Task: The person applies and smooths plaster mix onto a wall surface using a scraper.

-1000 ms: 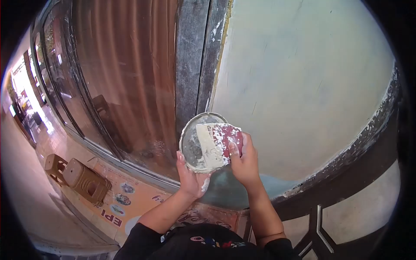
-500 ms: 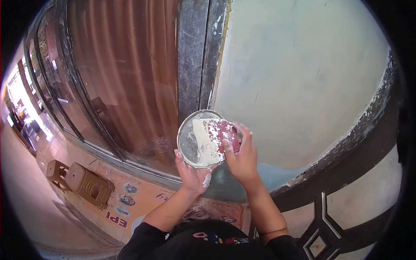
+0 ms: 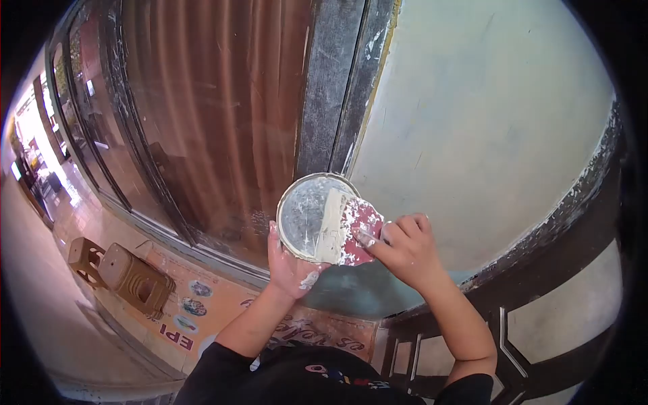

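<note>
My left hand (image 3: 291, 268) holds a round grey lid (image 3: 304, 212) from below, its fingers under the rim and white smears on the palm. Across the right half of the lid lies a red scraper (image 3: 364, 229), its face spotted with white paste. A band of off-white putty (image 3: 331, 226) runs along the scraper's edge on the lid. My right hand (image 3: 405, 250) is closed on the scraper's right side, thumb on top.
A pale wall panel (image 3: 486, 135) rises ahead on the right, beside a dark worn frame (image 3: 331, 81). Glass with a brown curtain (image 3: 209, 121) stands left. Brown plastic stools (image 3: 135, 277) and an orange banner (image 3: 223, 304) lie lower left.
My right hand has shifted right and turned, with its elbow further out. The scraper is tilted more, and more bare lid shows left of the putty. The view has turned slightly.
</note>
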A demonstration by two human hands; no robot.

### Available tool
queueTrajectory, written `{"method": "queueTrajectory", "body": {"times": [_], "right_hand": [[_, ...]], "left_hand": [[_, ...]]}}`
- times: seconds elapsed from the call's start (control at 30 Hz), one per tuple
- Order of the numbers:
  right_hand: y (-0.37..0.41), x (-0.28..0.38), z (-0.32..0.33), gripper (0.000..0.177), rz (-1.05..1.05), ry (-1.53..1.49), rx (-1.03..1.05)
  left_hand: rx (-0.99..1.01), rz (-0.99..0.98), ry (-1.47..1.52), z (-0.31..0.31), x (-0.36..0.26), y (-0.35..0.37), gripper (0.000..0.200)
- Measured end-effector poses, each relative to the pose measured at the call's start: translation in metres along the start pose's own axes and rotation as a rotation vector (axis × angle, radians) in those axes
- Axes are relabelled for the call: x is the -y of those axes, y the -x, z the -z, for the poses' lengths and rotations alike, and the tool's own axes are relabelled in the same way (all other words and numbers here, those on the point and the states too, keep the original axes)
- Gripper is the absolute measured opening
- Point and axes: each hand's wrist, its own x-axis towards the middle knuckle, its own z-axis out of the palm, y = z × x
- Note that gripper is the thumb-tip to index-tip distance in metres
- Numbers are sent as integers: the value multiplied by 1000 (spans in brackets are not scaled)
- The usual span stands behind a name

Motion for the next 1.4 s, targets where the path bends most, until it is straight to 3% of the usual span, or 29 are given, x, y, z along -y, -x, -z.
{"method": "queueTrajectory", "body": {"times": [0.07,0.13,0.2,0.37,0.47,0.77,0.93,1.2,1.27,1.4], "right_hand": [[0,5,2,24,42,12,-96],[2,11,2,22,42,25,-87],[4,19,-4,20,29,-32,-129],[10,39,-15,32,-24,-43,-36],[8,49,-26,33,-45,-97,-87],[4,49,-35,29,-9,-235,-116],[2,40,-36,28,-30,-272,-134],[3,27,-33,24,-6,-318,-118],[5,24,-35,24,-4,-313,-124],[8,17,-30,24,3,-227,-114]], "left_hand": [[-104,-37,-4,-11,-2,4,72],[-29,-58,1,-7,-4,5,70],[-108,-133,-21,-8,-6,8,69],[-103,-276,-114,-6,-4,16,70],[-137,-289,-204,-5,-3,20,69],[-157,-193,-132,-5,-11,26,70],[-81,-20,-134,6,-18,25,76],[-10,22,-81,15,-15,22,76],[-190,11,-147,1,-11,22,75],[-95,27,-111,16,-6,18,74]]}}
